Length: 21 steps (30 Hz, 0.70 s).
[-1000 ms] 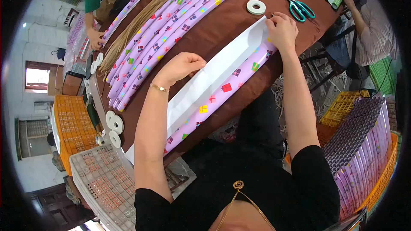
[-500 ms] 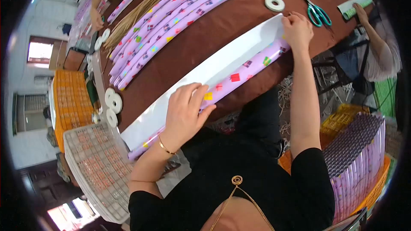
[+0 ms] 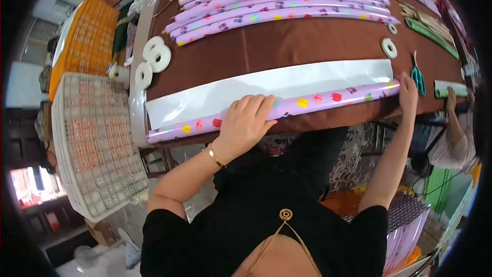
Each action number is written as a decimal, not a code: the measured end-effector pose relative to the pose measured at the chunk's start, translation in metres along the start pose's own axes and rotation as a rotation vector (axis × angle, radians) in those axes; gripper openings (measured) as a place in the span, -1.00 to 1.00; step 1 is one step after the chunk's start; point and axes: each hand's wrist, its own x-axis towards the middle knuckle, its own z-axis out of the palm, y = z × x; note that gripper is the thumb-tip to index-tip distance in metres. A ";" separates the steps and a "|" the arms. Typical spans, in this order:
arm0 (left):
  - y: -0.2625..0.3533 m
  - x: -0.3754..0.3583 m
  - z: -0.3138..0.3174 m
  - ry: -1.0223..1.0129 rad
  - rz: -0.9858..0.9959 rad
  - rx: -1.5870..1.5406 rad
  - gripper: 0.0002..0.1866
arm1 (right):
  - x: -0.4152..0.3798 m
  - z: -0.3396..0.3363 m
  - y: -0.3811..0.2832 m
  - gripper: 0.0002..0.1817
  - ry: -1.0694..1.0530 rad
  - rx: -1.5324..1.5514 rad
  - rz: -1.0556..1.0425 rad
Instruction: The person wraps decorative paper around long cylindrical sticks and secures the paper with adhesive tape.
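Note:
A partly rolled sheet of purple patterned paper (image 3: 335, 97) lies along the table's near edge, its white inner side (image 3: 215, 92) spread behind the roll. My left hand (image 3: 247, 123) rests on top of the roll near its middle, palm down, fingers extended and thumb apart. At the roll's right end is my right hand (image 3: 407, 92), its fingers closed around that end. Just right of it lie scissors (image 3: 417, 76) with teal handles. Finished purple rolls (image 3: 287, 7) lie side by side farther back.
White tape rolls (image 3: 160, 57) sit at the table's left, another (image 3: 389, 48) at the right. A pale plastic crate (image 3: 100, 143) and an orange crate (image 3: 82, 38) stand at the left. At the far right, a co-worker's hand (image 3: 451, 101) touches a green roll (image 3: 442, 90).
The view has turned, so the roll now appears nearly level. My left hand still lies on the roll and my right hand is still at its right end.

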 end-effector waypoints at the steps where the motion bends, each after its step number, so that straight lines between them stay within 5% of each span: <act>1: 0.001 -0.001 -0.001 -0.004 0.002 0.012 -0.42 | -0.007 0.002 0.021 -0.76 0.077 -0.061 -0.236; 5: -0.004 -0.004 0.002 0.011 0.016 0.029 -0.43 | -0.032 -0.045 0.006 -0.81 -0.189 -0.161 0.004; 11: -0.002 -0.002 0.015 0.048 0.017 0.011 -0.50 | -0.056 -0.090 0.065 -0.72 -0.157 -0.283 0.327; 14: 0.009 0.003 0.030 0.093 0.064 0.054 -0.64 | -0.056 -0.100 0.123 -0.70 -0.057 -0.262 0.276; 19: 0.028 0.018 0.043 0.158 0.090 0.072 -0.57 | -0.030 -0.080 0.069 -0.73 -0.097 0.054 0.219; 21: 0.030 0.021 0.040 0.075 0.021 -0.006 -0.48 | -0.018 -0.065 0.034 -0.75 0.026 -0.153 0.075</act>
